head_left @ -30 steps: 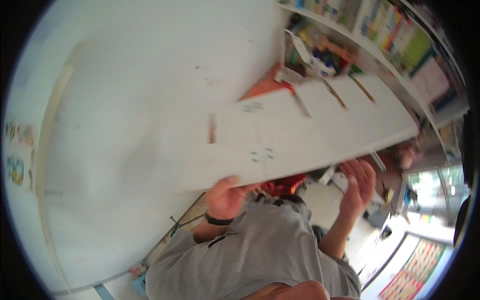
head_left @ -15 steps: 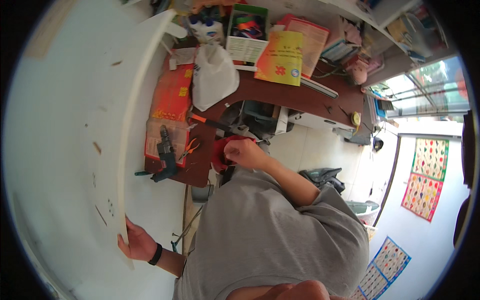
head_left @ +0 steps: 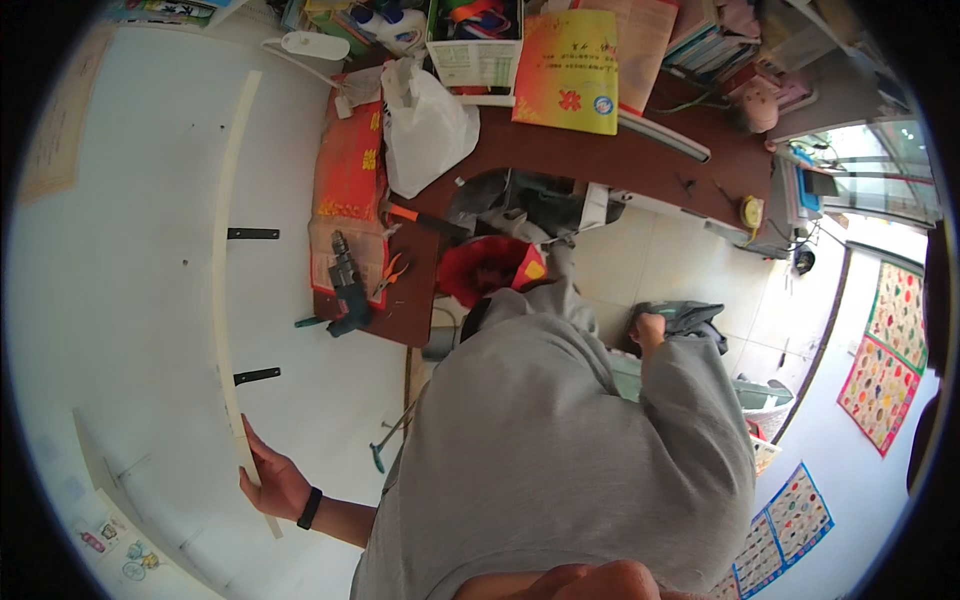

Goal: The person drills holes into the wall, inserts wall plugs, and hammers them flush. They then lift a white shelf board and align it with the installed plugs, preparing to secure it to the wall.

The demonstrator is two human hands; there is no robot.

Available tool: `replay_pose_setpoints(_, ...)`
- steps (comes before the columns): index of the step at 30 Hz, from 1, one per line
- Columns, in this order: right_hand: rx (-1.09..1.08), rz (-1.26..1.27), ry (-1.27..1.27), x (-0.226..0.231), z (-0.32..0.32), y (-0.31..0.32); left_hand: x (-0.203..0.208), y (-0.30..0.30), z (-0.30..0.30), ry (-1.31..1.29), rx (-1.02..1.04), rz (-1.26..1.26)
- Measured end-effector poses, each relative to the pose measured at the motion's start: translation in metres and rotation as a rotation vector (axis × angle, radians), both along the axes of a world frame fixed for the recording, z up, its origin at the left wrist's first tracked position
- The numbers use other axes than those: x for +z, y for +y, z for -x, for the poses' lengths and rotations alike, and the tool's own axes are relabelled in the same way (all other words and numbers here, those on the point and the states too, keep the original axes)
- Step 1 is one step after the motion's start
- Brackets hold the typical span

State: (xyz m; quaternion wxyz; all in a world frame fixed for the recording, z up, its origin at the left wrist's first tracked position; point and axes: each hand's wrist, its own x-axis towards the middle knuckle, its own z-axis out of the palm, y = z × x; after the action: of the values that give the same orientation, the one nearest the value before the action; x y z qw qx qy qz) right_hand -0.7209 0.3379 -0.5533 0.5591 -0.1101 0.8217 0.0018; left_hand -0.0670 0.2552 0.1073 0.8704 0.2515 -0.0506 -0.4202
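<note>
A long white board [head_left: 222, 260] shows mostly as a narrow edge against the wall at the left. My left hand [head_left: 275, 485], with a black band at the wrist, is closed on the board near its lower end, thumb and fingers on opposite sides. Two black brackets [head_left: 256, 374] stick out to the right of the board, one above the other. Down on my right side, my right hand [head_left: 650, 328] appears beside a dark bag on the floor. Its fingers look curled, and whatever they may hold is hidden.
A brown desk [head_left: 575, 150] curves ahead. On it lie a power drill [head_left: 346, 285], orange-handled pliers [head_left: 391, 275], a hammer [head_left: 425, 218] and a white plastic bag [head_left: 425, 130]. A red container [head_left: 485, 270] stands by my body. The dark bag [head_left: 690, 322] rests on the tiled floor.
The board has turned and shifted towards the wall, showing its edge instead of its marked face; the black brackets have come into view. My right hand has moved from in front of me down to the right.
</note>
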Motion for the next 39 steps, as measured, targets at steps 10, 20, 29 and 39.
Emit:
replay_pose_setpoints(10, -0.575, 0.218, -0.291, 0.044, -0.107, -0.036, 0.007, -0.032, 0.019, -0.003, -0.071, -0.176)
replay_pose_setpoints(20, -0.457, 0.445, -0.332, 0.102, -0.116, -0.134, -0.007, -0.027, 0.01, 0.086, -0.058, -0.166)
replay_pose_setpoints(29, -0.639, 0.335, -0.182, 0.057, -0.104, -0.038, -0.025, -0.029, -0.01, 0.099, -0.054, -0.227)
replay_pose_setpoints(39, -0.756, 0.292, -0.285, 0.064, -0.14, 0.016, -0.047, -0.051, -0.027, 0.159, -0.111, -0.269)
